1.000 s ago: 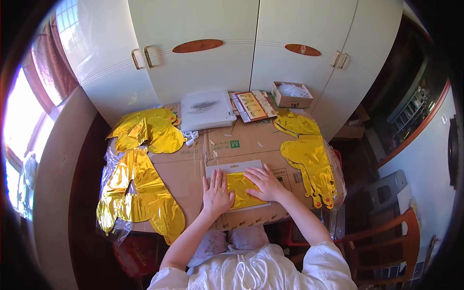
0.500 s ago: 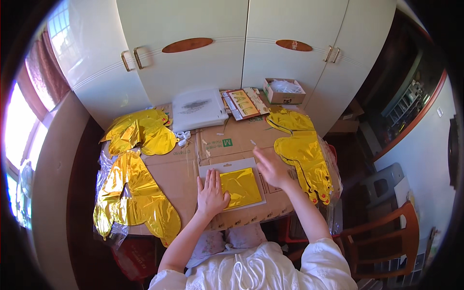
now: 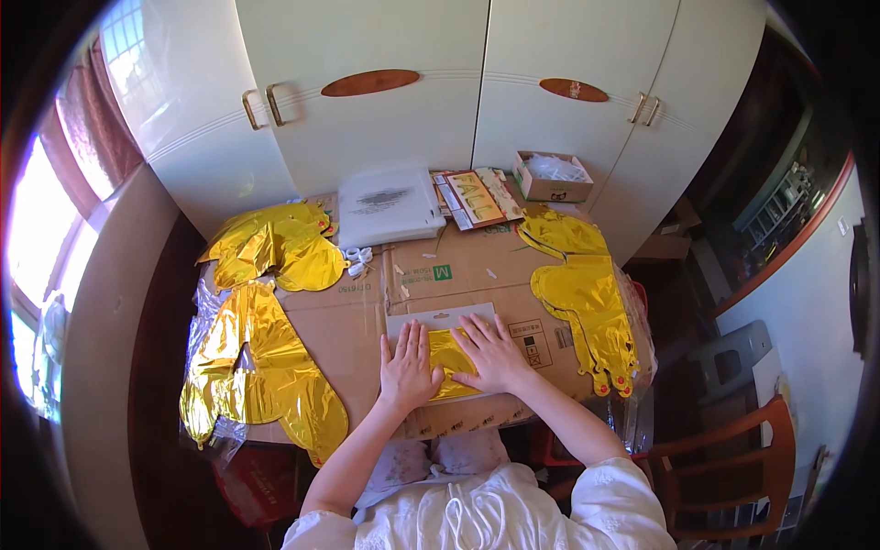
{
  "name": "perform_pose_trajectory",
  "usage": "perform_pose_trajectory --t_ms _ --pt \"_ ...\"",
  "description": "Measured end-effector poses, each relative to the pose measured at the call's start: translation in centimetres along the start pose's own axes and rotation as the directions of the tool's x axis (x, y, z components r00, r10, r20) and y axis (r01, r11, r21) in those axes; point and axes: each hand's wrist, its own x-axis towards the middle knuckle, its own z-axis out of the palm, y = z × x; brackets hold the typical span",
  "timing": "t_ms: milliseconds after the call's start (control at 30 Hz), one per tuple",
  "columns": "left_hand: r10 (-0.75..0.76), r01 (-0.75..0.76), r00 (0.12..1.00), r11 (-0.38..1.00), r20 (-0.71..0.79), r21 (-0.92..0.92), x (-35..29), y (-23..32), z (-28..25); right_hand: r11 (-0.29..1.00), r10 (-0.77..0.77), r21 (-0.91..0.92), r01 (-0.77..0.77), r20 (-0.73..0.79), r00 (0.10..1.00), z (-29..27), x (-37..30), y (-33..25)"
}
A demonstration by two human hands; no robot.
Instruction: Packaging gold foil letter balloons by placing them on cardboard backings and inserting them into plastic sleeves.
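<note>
Left hand [image 3: 410, 368] and right hand [image 3: 496, 357] spread flat, gripping nothing, over gold foil [image 3: 442, 350] and white card [image 3: 438, 324]. Foil probably light, slippery, creasable; hold by card edges.

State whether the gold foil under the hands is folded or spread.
Folded: the gold foil lies as a compact, straight-edged panel on the pale card.

The bare left hand [image 3: 410, 367] lies flat, palm down, fingers close together and pointing forward. The bare right hand [image 3: 495, 357] also lies palm down, fingers slanting forward-left. The bare left forearm [image 3: 357, 451] and bare right forearm [image 3: 573, 417] converge.
</note>
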Motion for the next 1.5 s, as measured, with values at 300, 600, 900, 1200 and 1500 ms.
perform_pose_trajectory --t_ms 300,600,900,1200,1500 --pt "0.034 -0.028 0.998 0.994 -0.053 0.106 -0.5 -1.7 -2.3 1.000 0.014 0.004 -0.014 0.029 0.999 -0.5 0.1 -0.2" --pt "0.157 -0.156 0.980 0.988 -0.125 0.018 3.9 -5.9 -3.4 0.998 0.046 -0.054 -0.038 0.153 0.987 -1.0 0.4 -0.5" --pt "0.296 -0.160 0.900 0.906 -0.318 0.391 17.6 -17.4 -4.1 0.903 0.002 0.422 0.076 -0.181 0.984 0.6 -0.1 2.1" --pt "0.579 -0.533 0.559 0.799 -0.594 0.277 13.3 -6.6 -8.9 -0.460 0.517 0.888 -0.004 0.271 0.812 -4.4 2.6 5.8" --pt "0.635 -0.601 0.677 0.769 -0.373 0.219 5.3 -0.7 -6.9 -0.475 0.679 0.872 0.116 0.280 0.678 -4.8 -0.3 9.4"
